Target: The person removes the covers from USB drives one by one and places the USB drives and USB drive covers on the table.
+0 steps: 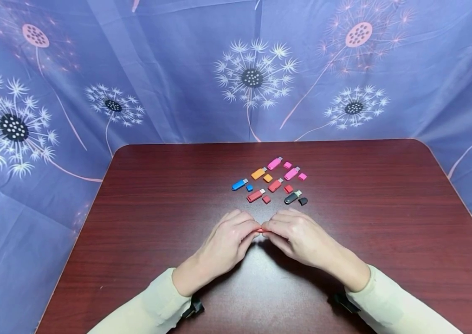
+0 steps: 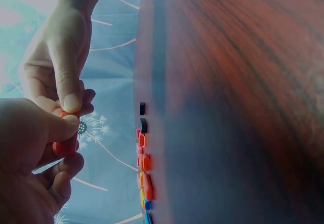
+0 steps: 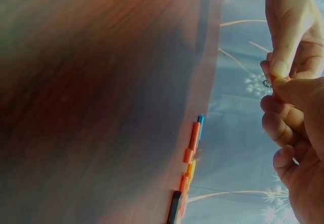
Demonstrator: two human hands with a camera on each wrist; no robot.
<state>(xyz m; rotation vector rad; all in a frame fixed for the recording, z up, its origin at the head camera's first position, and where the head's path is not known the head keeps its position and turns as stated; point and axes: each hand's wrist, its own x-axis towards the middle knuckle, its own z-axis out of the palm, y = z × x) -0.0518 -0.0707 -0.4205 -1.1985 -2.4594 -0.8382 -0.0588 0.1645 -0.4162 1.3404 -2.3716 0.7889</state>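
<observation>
Both hands meet above the table, pinching a small red USB stick (image 2: pixel 66 147) between them. My left hand (image 1: pixel 232 234) grips one end between thumb and fingers. The other end is in the fingertips of my right hand (image 1: pixel 302 234). Fingers hide most of the stick, so whether its cap is fully seated cannot be seen. Just beyond the hands lie several uncapped USB sticks, each with its cap beside it: a blue one (image 1: pixel 239 185), an orange one (image 1: pixel 258 173), a red one (image 1: pixel 255 195), a black one (image 1: pixel 292 197) and a pink one (image 1: pixel 274 163) among them.
The dark red wooden table (image 1: pixel 144 199) has rounded far corners. A blue cloth (image 1: pixel 185 93) with dandelion prints hangs behind it and along its sides. Loose caps, such as the black cap (image 1: pixel 303 201) and red cap (image 1: pixel 266 199), lie close to the hands.
</observation>
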